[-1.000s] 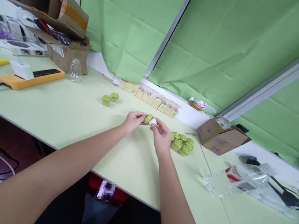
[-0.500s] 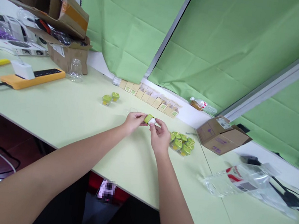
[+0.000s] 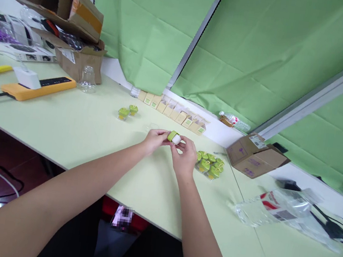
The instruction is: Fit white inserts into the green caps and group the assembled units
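In front of me, above the table, I hold a small green lid with a white, rounded piece set in or against its open side. My left hand pinches the lid from the left. From the right, the thumb and fingers of my right hand close around the white piece. Just beyond my right hand lies a cluster of several small clear boxes with green lids. Two more green-lidded boxes stand to the left. A clear, flat piece lies behind my left hand, its kind hard to make out.
Several small cardboard cartons line the wall. An orange power strip and a clear plastic jar are at the left, near stacked cardboard boxes. On the right are a brown box and a large clear bottle.
The green lid has turned slightly, so its open side and the white piece show more. My right thumb has slid down off the face of the white piece.
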A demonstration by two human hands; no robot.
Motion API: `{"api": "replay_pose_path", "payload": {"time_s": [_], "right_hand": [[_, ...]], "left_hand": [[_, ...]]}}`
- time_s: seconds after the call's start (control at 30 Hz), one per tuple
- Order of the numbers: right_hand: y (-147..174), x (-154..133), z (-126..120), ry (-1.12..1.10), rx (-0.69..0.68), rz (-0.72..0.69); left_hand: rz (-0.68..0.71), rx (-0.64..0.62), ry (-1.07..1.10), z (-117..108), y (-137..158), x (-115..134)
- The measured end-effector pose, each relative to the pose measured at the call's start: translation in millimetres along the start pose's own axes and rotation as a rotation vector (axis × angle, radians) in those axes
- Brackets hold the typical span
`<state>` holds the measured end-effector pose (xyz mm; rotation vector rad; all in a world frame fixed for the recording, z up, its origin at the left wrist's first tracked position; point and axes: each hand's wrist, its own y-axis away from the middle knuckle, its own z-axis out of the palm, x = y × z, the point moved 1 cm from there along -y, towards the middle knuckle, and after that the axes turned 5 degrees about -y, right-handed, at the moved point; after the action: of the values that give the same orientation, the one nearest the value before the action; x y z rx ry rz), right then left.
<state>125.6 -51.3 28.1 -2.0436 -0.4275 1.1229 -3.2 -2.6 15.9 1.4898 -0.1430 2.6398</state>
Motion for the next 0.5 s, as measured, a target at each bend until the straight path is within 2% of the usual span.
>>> {"api": "replay_pose_path", "payload": {"time_s": [0.5], "right_hand": [[-1.2,-3.3,-1.6,0.038,-0.036,-0.014]], "left_hand": [[-0.001,-0.034,-0.020,-3.1,-0.7,-1.3]]}}
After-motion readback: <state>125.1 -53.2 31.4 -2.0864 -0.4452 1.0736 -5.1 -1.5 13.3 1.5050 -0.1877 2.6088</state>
